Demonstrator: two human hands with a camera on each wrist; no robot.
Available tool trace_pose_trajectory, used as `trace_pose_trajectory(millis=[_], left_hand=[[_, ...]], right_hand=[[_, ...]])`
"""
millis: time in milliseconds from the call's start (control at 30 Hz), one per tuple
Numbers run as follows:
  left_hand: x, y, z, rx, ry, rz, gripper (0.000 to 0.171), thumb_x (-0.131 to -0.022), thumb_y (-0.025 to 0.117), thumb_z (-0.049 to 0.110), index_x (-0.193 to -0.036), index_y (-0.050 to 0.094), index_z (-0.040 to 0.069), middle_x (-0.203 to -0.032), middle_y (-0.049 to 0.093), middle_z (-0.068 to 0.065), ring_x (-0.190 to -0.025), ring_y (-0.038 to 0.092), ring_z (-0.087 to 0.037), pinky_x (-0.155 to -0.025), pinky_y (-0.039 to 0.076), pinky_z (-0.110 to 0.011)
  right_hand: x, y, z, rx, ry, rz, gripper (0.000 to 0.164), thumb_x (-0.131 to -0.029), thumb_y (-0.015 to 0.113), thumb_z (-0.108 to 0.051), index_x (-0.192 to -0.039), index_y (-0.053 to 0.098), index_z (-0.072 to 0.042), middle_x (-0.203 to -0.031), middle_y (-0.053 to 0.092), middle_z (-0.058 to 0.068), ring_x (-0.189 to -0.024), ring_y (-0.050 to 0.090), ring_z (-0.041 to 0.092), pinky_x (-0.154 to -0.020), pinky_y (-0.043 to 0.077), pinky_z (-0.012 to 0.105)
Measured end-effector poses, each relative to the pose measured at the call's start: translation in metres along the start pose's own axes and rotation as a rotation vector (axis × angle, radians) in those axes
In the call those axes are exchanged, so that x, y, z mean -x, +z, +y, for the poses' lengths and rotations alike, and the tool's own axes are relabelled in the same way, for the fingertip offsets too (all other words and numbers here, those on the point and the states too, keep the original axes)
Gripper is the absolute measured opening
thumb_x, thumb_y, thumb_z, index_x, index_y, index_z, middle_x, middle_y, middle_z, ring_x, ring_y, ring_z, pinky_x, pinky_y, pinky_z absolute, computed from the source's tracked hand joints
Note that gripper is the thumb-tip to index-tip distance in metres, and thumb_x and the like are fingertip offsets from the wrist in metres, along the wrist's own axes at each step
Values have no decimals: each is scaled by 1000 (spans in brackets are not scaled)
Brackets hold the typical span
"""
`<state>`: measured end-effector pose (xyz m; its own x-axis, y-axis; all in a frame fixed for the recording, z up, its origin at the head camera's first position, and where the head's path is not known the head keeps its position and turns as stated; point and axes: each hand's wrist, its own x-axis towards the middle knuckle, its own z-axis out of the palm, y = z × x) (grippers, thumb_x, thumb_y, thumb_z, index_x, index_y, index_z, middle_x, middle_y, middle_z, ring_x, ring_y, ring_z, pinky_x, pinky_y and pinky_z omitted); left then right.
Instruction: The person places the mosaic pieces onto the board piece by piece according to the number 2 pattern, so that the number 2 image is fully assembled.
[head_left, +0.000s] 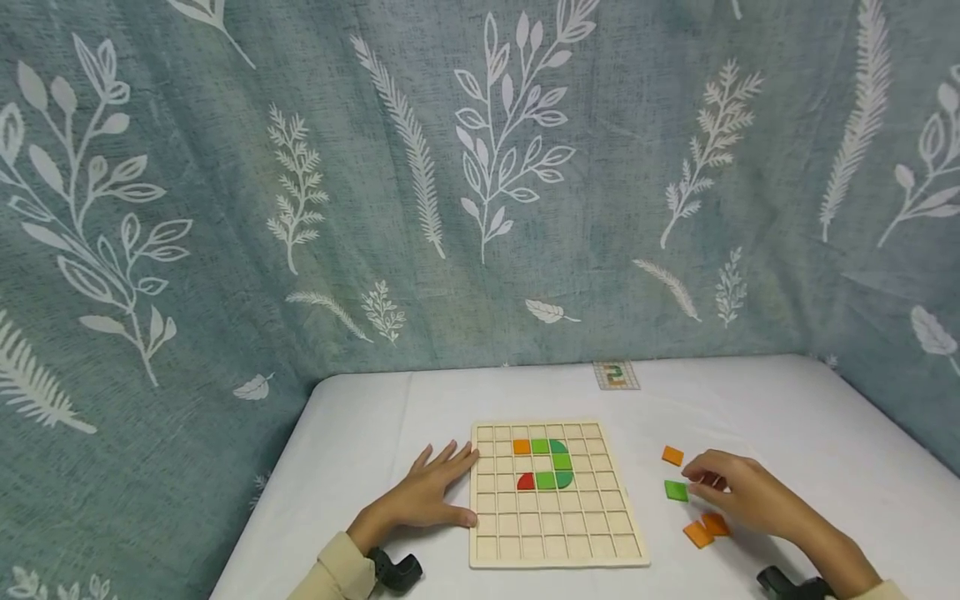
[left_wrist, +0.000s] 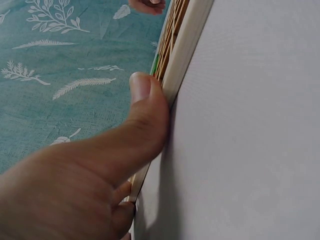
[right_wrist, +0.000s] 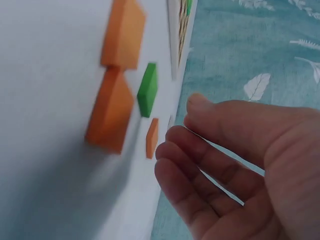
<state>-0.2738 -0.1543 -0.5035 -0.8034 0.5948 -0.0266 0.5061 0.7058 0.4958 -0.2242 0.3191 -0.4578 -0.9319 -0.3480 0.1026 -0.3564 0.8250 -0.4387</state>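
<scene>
A wooden grid board (head_left: 558,546) lies on the white table, with a run of orange, green, teal and red tiles (head_left: 545,480) set in its upper cells. My left hand (head_left: 431,493) is at the board's left edge, fingers spread; the thumb presses the side of the frame in the left wrist view. To the right of the board, my right hand (head_left: 738,492) hovers beside a loose green tile (head_left: 677,491). Its fingers are loosely bent, and nothing sits between thumb and fingertips in the right wrist view. One orange tile (head_left: 672,455) lies behind the green one.
Two more orange tiles (head_left: 698,534) touch each other nearer the front, below my right hand. At the far table edge lies a small pattern card (head_left: 617,376) with a coloured figure on a grid. A leaf-printed green curtain (head_left: 480,183) hangs behind the table.
</scene>
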Motion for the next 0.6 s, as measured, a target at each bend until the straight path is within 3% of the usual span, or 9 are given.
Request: trace_pose_trajectory(millis=[167,433,600], left_hand=[[1,1,0,5,8,6,104,-78,72,66,-159,29,16,-166,22,-7,-156,12,-34,-123,-1,-62],[-1,0,-3,-5,4,4,104,-78,72,66,-159,28,17,-166,22,-6,-156,12,-33,-123,-1,-62],[0,1,-3,4,8,1,103,-79,72,65,-159,28,17,-167,21,-6,-156,12,-33,-123,-2,-62]], right_hand=[[2,3,6,9,36,27,17,-85,77,-11,-102,73,-8,-91,68,-6,-75,56,-4,-65,53,20],[-4,13,4,-25,101,-21,22,-86,77,-14,-107,73,-8,-94,67,-5,-78,56,-1,-67,52,22],[-5,16,4,-24,70,-36,27,-84,79,-17,-109,73,-8,-97,67,-5,-79,57,-2,-67,53,22]])
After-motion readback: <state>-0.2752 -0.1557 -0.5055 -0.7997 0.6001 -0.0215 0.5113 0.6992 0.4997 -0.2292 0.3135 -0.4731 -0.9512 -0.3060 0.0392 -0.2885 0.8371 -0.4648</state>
